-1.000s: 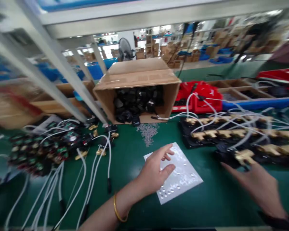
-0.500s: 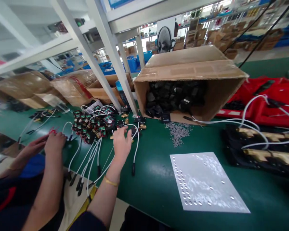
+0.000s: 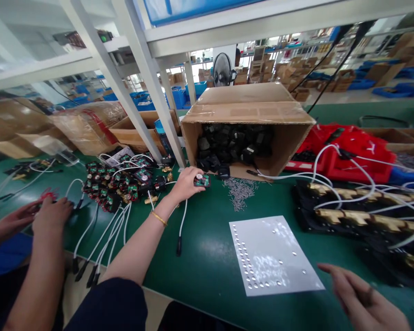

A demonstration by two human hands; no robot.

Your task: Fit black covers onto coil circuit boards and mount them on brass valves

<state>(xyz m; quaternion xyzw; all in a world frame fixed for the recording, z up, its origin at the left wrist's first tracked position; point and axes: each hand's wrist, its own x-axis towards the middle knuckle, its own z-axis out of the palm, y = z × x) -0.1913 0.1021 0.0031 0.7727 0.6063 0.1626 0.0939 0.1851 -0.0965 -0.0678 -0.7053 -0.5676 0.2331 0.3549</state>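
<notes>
Board (image 3: 203, 180) is in our left hand (image 3: 185, 185): grip pinching it between thumb and fingers, green face with a pale round part showing, the rest covered by our fingers. It's in front of the cardboard box (image 3: 250, 108), just left of the pile of pins (image 3: 239, 191). We can't tell if it touches the tabletop (image 3: 207, 253).

Our left arm reaches forward from bottom left, forearm slanting up and to the right, back of the hand up, fingers pointing right. Bracelet (image 3: 159, 219) near the wrist.

Our right hand (image 3: 365, 296) is at lower right, just beside the white sheet (image 3: 267, 243). Index finger stretched left toward the sheet's edge, other fingers loosely bent, grip spread. A bit blurred.

Sheet lies flat between our hands, shiny dots in rows along its left side. Brass fittings (image 3: 359, 218) on black parts sit beyond our right hand, white cables looped over them. Heap of boards (image 3: 113, 184) left of our left hand. Co-worker's hands (image 3: 51, 214) well apart, far left.
</notes>
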